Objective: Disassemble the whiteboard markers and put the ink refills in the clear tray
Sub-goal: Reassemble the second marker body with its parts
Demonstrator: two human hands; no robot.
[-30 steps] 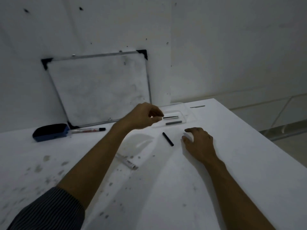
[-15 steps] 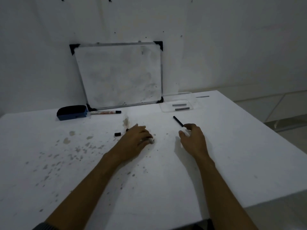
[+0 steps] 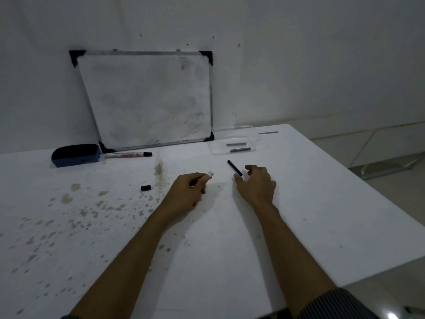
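Our left hand (image 3: 188,192) is curled around a white marker barrel (image 3: 209,174), whose end pokes out past the fingers; our right hand (image 3: 256,184) lies loosely spread, fingertips just beside a black ink refill (image 3: 234,167). Beyond it, the clear tray (image 3: 257,141) holds two refills (image 3: 239,147)
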